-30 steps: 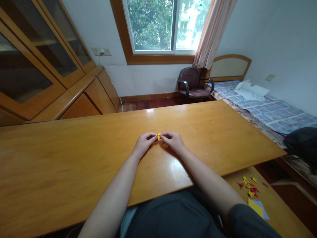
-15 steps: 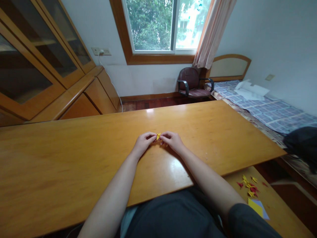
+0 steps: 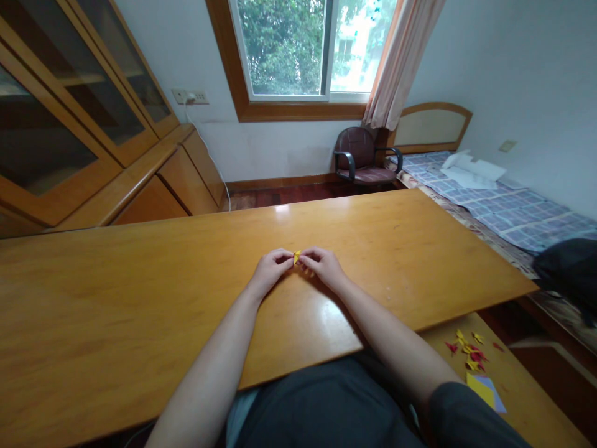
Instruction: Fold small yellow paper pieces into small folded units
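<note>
Pinching a small folded yellow paper piece (image 3: 296,256) between them, the left hand (image 3: 270,270) and the right hand (image 3: 324,267) meet near the middle of the long wooden surface (image 3: 140,298). Each grip is closed on the paper: the left thumb and forefinger hold its left edge, and the right thumb and forefinger hold its right edge. The fingertips of the two hands nearly touch. The paper sits just above the wood, and whether it rests on it cannot be told. Both wrists lie low against the surface, with the bare forearms running back toward the person's dark lap.

To the right and below, a lower surface (image 3: 536,398) carries a scatter of small yellow and red paper pieces (image 3: 469,354). Just nearer the person on it lies a flat yellow sheet (image 3: 480,389) on top of a pale blue one. These are well apart from the hands.

Beyond the far edge stands a dark red chair (image 3: 361,158) under a window (image 3: 303,50) with a pink curtain (image 3: 396,62). A bed (image 3: 504,205) with a blue checked cover runs along the right wall, with white papers (image 3: 471,169) near its headboard and a dark bag (image 3: 566,274) at its near end. A glass-fronted wooden cabinet (image 3: 69,124) fills the left side.
</note>
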`<act>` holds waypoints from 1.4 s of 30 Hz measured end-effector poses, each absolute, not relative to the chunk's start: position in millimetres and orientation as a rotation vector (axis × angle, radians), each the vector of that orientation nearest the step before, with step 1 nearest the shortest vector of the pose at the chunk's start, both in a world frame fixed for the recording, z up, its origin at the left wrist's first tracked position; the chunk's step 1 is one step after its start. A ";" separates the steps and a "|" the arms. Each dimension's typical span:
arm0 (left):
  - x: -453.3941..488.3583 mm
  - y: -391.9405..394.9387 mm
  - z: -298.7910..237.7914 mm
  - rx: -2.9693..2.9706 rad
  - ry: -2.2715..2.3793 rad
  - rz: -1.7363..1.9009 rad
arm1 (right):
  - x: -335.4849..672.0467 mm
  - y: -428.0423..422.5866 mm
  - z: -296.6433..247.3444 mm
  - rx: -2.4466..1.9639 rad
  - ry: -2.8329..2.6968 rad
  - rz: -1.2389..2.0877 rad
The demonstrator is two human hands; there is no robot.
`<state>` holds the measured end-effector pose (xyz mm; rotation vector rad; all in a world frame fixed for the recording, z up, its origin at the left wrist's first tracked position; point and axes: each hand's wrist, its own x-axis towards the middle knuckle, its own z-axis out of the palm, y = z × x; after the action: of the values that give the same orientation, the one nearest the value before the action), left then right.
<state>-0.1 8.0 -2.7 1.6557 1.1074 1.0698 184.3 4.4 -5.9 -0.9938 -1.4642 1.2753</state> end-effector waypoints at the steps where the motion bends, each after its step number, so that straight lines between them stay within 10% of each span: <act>1: -0.3 8.0 -2.6 1.662 1.103 1.071 | 184.2 4.0 -5.3 -0.992 -1.473 1.259; 42: -3.0 8.1 -2.0 1.657 1.065 1.103 | 189.4 2.8 -0.4 -1.014 -1.590 0.804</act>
<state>-3.0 8.1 -2.0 1.6570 1.0654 1.1026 189.4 2.8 -0.4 -1.0136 -1.5896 0.8038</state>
